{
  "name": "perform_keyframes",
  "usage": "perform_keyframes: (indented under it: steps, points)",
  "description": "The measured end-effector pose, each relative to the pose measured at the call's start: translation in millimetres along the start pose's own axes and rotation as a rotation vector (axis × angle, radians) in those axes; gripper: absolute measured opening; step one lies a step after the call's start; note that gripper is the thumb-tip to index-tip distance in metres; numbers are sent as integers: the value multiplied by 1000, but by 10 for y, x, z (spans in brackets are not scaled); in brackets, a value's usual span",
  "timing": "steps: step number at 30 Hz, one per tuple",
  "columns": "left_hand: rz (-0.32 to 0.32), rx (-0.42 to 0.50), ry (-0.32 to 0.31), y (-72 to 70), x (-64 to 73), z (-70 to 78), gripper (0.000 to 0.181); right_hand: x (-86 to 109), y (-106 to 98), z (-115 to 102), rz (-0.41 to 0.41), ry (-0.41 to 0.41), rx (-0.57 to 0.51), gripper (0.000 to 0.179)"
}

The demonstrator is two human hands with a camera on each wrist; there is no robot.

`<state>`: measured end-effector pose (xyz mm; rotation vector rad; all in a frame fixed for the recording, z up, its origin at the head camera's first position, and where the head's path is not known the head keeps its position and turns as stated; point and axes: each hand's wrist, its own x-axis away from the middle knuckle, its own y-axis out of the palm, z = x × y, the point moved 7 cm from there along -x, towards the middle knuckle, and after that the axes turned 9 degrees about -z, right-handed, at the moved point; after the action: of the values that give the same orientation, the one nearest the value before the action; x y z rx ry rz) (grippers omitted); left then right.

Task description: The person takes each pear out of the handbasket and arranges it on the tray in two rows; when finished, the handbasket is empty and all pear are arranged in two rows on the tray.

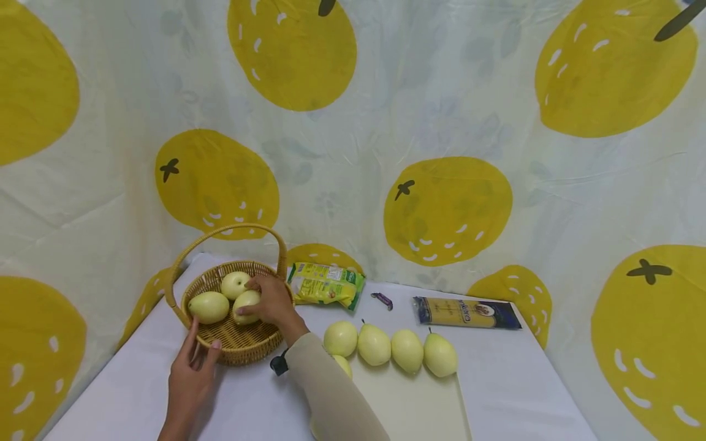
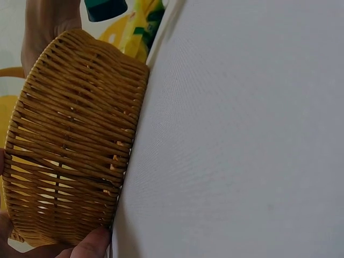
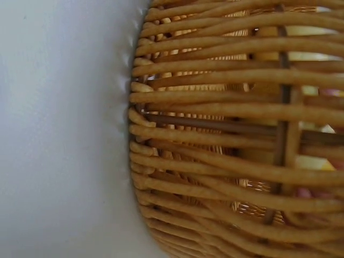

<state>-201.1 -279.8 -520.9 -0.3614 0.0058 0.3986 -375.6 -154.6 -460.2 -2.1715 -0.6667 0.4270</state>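
A brown wicker basket (image 1: 242, 355) with an arched handle stands at the table's left. Inside it are three pale yellow-green pears. My right hand (image 1: 274, 299) reaches over the rim and grips one pear (image 1: 247, 304), thumb on its near side and fingers across its top. Another pear (image 1: 209, 307) lies to the left, and one (image 1: 235, 284) behind. My left hand (image 1: 190, 373) holds the basket's near left side, thumb at the rim. In the left wrist view its fingers (image 2: 94, 244) press low on the woven wall. The right wrist view shows only weave (image 3: 215, 113) and tabletop; that hand is hidden there.
Right of the basket, a cream tray (image 1: 413, 404) has several pears (image 1: 375, 344) along its far edge, partly behind my right forearm. Farther back lie a yellow-green packet (image 1: 325, 285), a small purple wrapped item (image 1: 382, 300) and a blue-and-yellow packet (image 1: 466, 312). A patterned cloth hangs behind.
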Motion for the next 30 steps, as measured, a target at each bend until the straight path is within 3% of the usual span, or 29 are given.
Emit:
perform_keyframes:
  steps: [6,15,23,30]
  points:
    - [-13,12,-10,14,-8,-21,76,8,69,18,-75,46,32,70]
    - [-4,1,-19,0,-14,-31,76,18,52,-30,-63,-16,-56,66]
    - [-10,6,-25,-7,-9,-23,76,59,-6,-86,10,-145,-183,72]
    - [-10,-14,-24,-19,12,-8,77,168,-92,-149,78,-211,-305,69]
